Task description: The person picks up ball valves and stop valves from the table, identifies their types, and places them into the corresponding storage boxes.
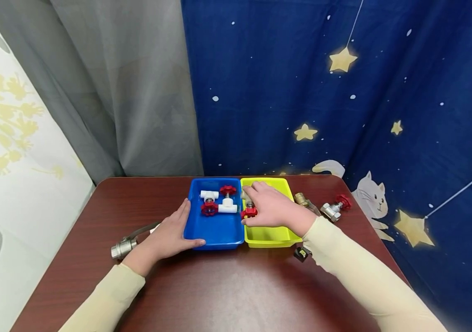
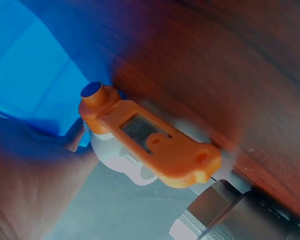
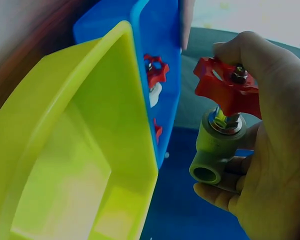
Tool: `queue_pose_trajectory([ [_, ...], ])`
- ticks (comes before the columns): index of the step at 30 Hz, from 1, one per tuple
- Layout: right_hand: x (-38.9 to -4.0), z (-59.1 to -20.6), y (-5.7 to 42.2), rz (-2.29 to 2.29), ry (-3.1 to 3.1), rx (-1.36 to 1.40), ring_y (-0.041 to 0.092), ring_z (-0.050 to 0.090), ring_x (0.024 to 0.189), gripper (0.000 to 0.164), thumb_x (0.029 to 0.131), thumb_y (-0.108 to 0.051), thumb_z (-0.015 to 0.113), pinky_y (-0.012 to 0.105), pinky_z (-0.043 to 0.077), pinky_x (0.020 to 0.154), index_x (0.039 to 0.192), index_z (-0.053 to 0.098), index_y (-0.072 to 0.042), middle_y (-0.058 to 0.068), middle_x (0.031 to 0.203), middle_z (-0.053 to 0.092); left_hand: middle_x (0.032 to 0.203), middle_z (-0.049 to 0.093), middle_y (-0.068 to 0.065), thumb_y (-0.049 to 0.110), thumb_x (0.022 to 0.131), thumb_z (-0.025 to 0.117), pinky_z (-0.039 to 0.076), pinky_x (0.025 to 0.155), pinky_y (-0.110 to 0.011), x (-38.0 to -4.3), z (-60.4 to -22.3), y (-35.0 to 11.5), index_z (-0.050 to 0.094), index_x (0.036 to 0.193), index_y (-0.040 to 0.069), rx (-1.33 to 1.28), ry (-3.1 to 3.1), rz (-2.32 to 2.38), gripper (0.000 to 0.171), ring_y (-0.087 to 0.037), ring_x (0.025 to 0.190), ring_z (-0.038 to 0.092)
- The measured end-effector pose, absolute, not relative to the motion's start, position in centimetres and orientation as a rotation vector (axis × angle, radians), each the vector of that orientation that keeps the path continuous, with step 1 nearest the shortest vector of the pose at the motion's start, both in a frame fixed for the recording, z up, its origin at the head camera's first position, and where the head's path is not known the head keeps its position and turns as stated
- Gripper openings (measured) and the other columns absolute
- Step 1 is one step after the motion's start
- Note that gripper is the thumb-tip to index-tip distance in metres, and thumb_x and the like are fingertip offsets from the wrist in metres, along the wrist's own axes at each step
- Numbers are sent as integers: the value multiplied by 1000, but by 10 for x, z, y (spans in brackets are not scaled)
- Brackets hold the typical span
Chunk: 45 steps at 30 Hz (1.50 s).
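Observation:
My right hand (image 1: 273,205) grips a pale plastic valve (image 3: 210,145) with a red handwheel (image 3: 230,87), over the yellow tray (image 1: 273,236) beside its shared edge with the blue tray (image 1: 217,237). In the right wrist view the thumb is at the wheel and other fingers curl around the valve body. Fairly straight fingers of my left hand (image 1: 169,237) lie along the blue tray's left side, the thumb near its front edge. Inside the blue tray lie two white plastic valves (image 1: 209,196) (image 1: 228,208) with red handwheels.
Left of the trays lie a metal ball valve (image 1: 122,248) and an orange-handled white valve (image 2: 160,145), mostly hidden in the head view. Right of them are a brass-ended valve (image 1: 301,199), a metal valve with red wheel (image 1: 331,212) and a small black item (image 1: 301,254). Curtains hang behind.

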State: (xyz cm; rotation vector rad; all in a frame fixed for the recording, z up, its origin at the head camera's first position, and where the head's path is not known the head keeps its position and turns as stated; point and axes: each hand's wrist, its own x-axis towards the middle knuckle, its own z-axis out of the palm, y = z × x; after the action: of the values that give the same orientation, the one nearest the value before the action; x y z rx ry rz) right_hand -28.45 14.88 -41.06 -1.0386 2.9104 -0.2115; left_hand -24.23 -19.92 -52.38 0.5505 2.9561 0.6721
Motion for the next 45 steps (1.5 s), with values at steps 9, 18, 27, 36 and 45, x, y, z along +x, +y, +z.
queue_pose_trajectory([
  [9, -290, -410, 114, -158, 2864, -1035, 17, 54, 117, 100, 86, -67, 83, 35, 57, 99, 162, 51, -10, 4, 133, 61, 184, 11, -20, 80, 90, 72, 41, 118, -74, -243, -523, -198, 8, 176, 1, 539, 2947, 659, 134, -52, 162, 29],
  [18, -298, -403, 83, -164, 2772, -1061, 16, 55, 114, 88, 86, -62, 86, 33, 57, 94, 151, 57, -10, 2, 127, 63, 184, 11, -20, 78, 90, 73, 41, 119, -73, -243, -523, -198, 8, 176, 1, 552, 2953, 668, 133, -53, 162, 30],
  [27, -298, -393, 53, -165, 2702, -1048, 16, 57, 113, 81, 88, -61, 87, 33, 60, 93, 145, 58, -11, 1, 121, 63, 184, 10, -21, 77, 91, 74, 39, 122, -70, -242, -522, -198, 9, 176, -1, 585, 2952, 690, 132, -52, 163, 29],
  [36, -303, -398, 33, -154, 2616, -1018, 18, 59, 120, 88, 88, -61, 87, 40, 61, 99, 151, 54, -10, 4, 129, 64, 184, 9, -20, 77, 92, 73, 39, 121, -71, -243, -525, -201, 7, 176, 0, 594, 2953, 694, 132, -53, 163, 28],
  [45, -309, -397, 21, -138, 2544, -943, 21, 59, 124, 84, 89, -60, 88, 43, 62, 97, 149, 54, -11, 5, 132, 64, 184, 9, -20, 76, 93, 74, 38, 123, -70, -242, -522, -200, 7, 176, -1, 607, 2945, 695, 131, -52, 163, 28],
])
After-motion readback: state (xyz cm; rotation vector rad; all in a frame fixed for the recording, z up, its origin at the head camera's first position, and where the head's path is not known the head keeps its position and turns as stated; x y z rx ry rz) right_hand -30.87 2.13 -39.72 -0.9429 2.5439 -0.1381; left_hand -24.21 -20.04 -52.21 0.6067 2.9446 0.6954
